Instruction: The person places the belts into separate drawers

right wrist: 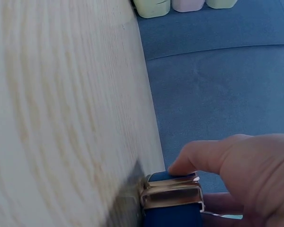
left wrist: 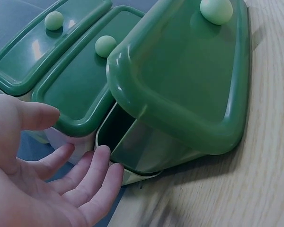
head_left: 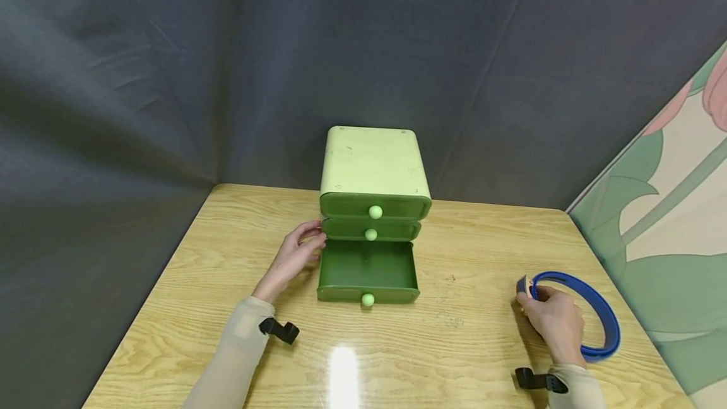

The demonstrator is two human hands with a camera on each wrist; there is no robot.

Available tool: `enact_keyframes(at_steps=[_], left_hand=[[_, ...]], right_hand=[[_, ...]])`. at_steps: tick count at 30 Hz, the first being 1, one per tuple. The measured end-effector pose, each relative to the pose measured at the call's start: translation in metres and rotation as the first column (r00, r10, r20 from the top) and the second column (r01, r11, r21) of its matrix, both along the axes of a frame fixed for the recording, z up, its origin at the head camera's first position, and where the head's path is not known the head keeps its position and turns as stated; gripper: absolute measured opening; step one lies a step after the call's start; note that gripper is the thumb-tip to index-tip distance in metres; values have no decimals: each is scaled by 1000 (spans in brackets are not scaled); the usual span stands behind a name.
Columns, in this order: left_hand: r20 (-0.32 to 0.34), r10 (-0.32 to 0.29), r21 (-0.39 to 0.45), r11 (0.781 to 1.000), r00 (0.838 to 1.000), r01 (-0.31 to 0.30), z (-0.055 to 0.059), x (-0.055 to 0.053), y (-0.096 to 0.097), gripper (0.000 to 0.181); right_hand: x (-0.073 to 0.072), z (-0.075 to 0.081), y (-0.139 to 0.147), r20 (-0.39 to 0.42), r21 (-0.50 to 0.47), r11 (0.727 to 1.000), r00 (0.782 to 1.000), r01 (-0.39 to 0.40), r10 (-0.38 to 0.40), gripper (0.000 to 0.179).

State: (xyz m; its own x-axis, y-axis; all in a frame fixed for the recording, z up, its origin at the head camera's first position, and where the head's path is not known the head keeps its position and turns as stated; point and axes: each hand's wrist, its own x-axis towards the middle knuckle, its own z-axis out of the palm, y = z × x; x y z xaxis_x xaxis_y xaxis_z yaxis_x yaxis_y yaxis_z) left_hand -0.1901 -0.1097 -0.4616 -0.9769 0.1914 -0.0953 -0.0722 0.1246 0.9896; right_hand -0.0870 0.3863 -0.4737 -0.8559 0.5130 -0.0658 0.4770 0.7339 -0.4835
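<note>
A small green drawer cabinet (head_left: 375,160) with a pale top stands on the table, its bottom drawer (head_left: 366,264) pulled out and bare inside. My left hand (head_left: 295,256) is at the cabinet's left side with fingers spread and loosely bent; in the left wrist view the fingertips (left wrist: 102,153) come right up to the side of the lower tiers. At the right, my right hand (head_left: 553,320) grips a coiled blue belt (head_left: 604,314) near its metal buckle (right wrist: 173,193), thumb on one side and fingers behind.
Round pale knobs (head_left: 368,300) stick out from the drawer fronts. A dark cloth (head_left: 369,49) hangs behind the table (head_left: 238,219), and a floral panel (head_left: 664,238) borders its right side.
</note>
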Motion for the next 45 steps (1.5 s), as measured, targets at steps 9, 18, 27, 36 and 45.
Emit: enact_keyframes(at_steps=[9, 18, 27, 36, 45], left_hand=[[6, 11, 1, 1000, 1000, -11, -1, 0, 0, 54], [-6, 3, -8, 1000, 1000, -3, -1, -1, 1, 55], [-3, 5, -12, 1000, 1000, -5, -2, -1, 0, 55], [-5, 3, -9, 1000, 1000, -3, 0, -3, 1, 54], [-8, 6, -14, 1000, 1000, -6, -1, -1, 0, 54]], right_hand=[[1, 1, -1, 21, 15, 1000, 1000, -16, 16, 57], [1, 3, -2, 52, 1, 1000, 998, -30, 30, 61], [5, 5, -9, -137, 65, 995, 987, -73, 82, 53], [6, 8, -16, -188, 62, 991, 974, -119, 129, 53], [7, 15, -26, -273, 95, 974, 935, -208, 226, 45]])
